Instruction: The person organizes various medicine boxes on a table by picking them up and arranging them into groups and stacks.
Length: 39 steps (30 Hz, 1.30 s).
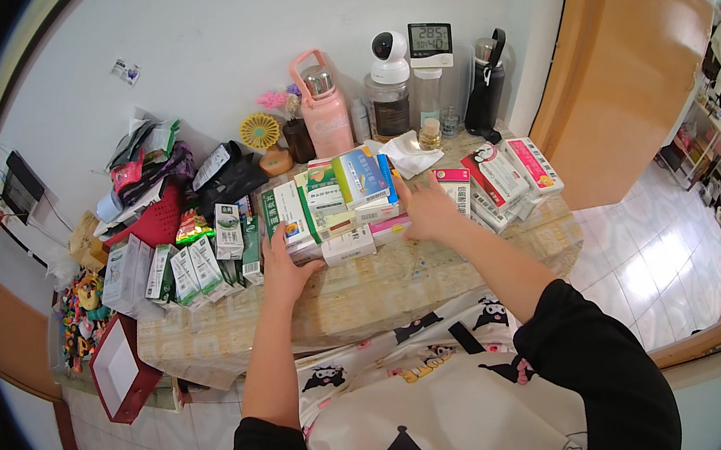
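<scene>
Several medicine boxes [326, 200] lie piled in the middle of the table, with a blue-and-yellow box [360, 178] on top. My left hand [282, 270] is at the pile's left side, fingers extended and thumb out towards a white box [349, 246] at its front. On the opposite side my right hand [431, 209] has its fingers spread, close to the pile's right end and a pink box [391, 228]. Neither hand is closed around a single box. Right of that hand stands a pink-and-white box [453, 186], partly hidden, beside a red-and-white box [494, 176].
Milk cartons [196, 274] stand at the left, before a red basket [156, 215] heaped with packets. Along the wall are a pink bottle [327, 122], a white camera [388, 55] on a jar, a digital thermometer [430, 43] and a black bottle [484, 94]. The table's front edge [372, 330] is near me.
</scene>
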Tool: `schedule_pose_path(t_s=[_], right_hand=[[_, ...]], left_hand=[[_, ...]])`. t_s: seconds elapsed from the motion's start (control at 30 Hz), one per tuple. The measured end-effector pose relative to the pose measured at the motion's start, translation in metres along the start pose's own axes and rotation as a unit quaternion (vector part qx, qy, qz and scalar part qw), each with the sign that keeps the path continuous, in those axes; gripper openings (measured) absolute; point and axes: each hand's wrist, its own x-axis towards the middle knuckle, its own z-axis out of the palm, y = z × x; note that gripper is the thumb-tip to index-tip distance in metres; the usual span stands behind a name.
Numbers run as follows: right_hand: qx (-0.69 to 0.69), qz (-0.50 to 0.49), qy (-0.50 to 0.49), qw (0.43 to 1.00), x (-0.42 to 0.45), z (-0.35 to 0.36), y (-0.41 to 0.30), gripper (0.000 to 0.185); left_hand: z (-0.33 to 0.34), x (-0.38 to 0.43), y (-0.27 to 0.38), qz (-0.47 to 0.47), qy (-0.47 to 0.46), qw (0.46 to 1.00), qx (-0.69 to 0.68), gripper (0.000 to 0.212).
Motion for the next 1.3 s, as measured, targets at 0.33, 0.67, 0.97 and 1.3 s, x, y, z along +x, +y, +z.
schedule_pose_path(t_s=[0.33,0.67,0.97,1.3], right_hand=[[0.057,-0.006,-0.001,0.998,-0.012,-0.005,0.008,0.114],[0.200,0.003,0.109,0.974,-0.011,-0.003,0.017,0.115],[0.490,-0.063,0.042,0.868,-0.003,-0.012,0.021,0.116],[0.461,-0.005,0.044,0.886,-0.008,-0.032,0.026,0.099]], left_hand=[[-0.006,0.014,-0.002,-0.006,-0.078,0.997,0.004,0.108],[-0.003,0.014,0.021,-0.052,-0.048,0.995,0.066,0.109],[-0.001,0.072,0.092,0.089,-0.086,0.992,-0.003,0.101],[0.035,0.076,0.106,0.083,-0.094,0.991,0.049,0.093]])
